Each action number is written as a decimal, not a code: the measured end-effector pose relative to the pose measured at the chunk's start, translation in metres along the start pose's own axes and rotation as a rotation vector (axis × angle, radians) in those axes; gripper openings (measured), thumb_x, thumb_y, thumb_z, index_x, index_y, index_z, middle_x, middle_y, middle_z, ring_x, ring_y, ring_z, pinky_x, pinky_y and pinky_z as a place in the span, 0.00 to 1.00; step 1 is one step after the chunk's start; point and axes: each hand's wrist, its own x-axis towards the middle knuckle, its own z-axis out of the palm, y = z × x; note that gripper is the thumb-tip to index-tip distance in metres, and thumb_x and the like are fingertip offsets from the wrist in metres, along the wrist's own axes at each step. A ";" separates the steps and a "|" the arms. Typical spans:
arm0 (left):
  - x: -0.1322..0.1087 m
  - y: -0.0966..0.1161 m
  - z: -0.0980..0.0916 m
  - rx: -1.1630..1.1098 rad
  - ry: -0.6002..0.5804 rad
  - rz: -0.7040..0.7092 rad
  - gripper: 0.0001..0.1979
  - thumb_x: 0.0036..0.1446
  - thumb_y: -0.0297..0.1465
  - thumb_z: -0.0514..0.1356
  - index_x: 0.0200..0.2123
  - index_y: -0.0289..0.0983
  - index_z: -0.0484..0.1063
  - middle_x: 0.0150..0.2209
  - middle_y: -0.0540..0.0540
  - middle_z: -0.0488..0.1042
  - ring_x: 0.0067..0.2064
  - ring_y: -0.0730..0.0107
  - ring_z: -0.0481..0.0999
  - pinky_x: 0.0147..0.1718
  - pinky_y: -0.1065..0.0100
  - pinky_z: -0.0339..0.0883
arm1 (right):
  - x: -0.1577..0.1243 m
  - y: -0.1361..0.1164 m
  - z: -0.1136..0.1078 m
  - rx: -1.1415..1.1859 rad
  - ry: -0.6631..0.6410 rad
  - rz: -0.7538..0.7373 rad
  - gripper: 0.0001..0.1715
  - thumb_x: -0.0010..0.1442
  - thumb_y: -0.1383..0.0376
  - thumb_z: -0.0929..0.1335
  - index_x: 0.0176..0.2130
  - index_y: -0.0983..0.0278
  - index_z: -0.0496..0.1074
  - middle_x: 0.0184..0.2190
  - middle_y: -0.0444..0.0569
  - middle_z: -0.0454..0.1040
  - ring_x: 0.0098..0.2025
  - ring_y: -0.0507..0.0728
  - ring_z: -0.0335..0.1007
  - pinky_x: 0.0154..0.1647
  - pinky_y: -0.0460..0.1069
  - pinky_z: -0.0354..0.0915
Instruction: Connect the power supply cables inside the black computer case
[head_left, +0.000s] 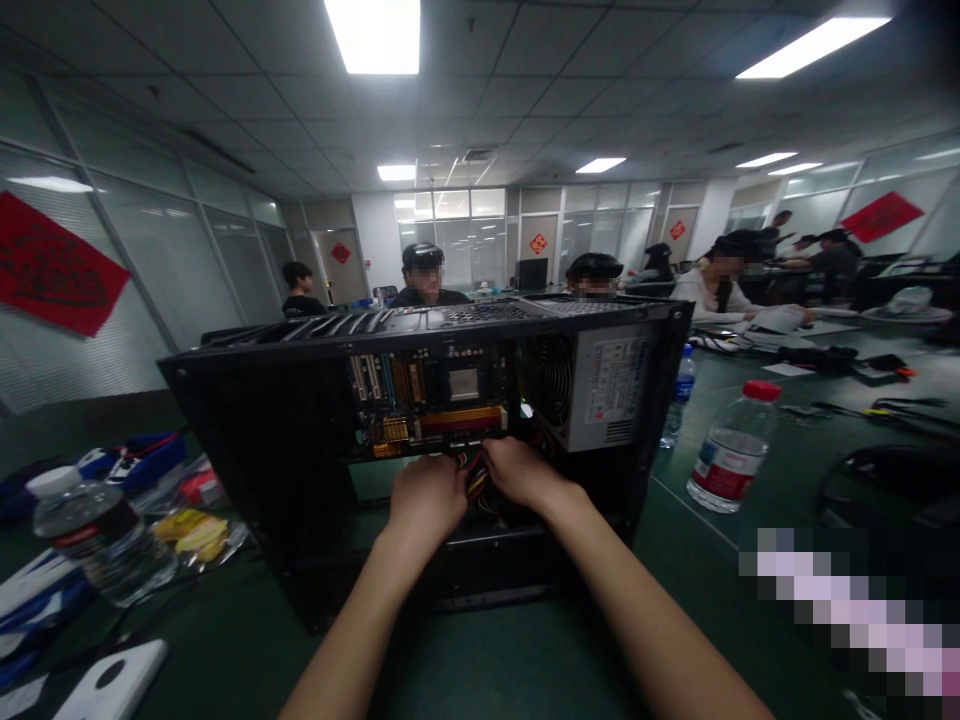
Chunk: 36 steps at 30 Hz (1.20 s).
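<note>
An open black computer case (360, 580) stands on the green table in front of me. Inside it are a motherboard (442, 425) with gold and orange slots and a grey power supply (611, 390) with a fan. Both my hands reach in below the motherboard, at a bundle of coloured cables (478, 478). My left hand (429, 492) has its fingers curled at the left side of the bundle. From the right, my right hand (521, 470) closes on the same cables near the board's lower edge. The fingertips of both are partly hidden.
Right of the case stand a red-capped water bottle (733, 450) and a blue-labelled bottle (679, 395). On the left are a white-capped bottle (101, 540), a yellow item in a plastic bag (193, 535) and a white device (112, 685). Several people sit beyond.
</note>
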 end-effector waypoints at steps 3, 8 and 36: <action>0.000 0.001 0.000 0.013 0.012 -0.002 0.18 0.63 0.36 0.50 0.37 0.33 0.77 0.38 0.33 0.80 0.40 0.48 0.79 0.36 0.58 0.69 | -0.001 0.000 0.000 0.008 0.006 -0.019 0.17 0.68 0.68 0.60 0.47 0.66 0.76 0.47 0.61 0.77 0.51 0.61 0.74 0.46 0.47 0.62; -0.001 0.002 -0.001 0.022 0.020 -0.017 0.19 0.63 0.36 0.49 0.37 0.33 0.77 0.37 0.33 0.79 0.40 0.46 0.79 0.35 0.56 0.69 | -0.001 -0.001 0.001 -0.050 0.011 0.029 0.19 0.68 0.66 0.59 0.49 0.65 0.75 0.48 0.61 0.77 0.49 0.62 0.74 0.43 0.49 0.63; 0.004 -0.006 0.015 -0.100 -0.011 0.014 0.21 0.65 0.41 0.48 0.43 0.33 0.75 0.43 0.34 0.78 0.44 0.51 0.79 0.41 0.59 0.70 | 0.002 -0.002 0.003 -0.183 0.055 0.074 0.20 0.68 0.65 0.58 0.43 0.66 0.77 0.41 0.62 0.79 0.43 0.66 0.78 0.35 0.51 0.65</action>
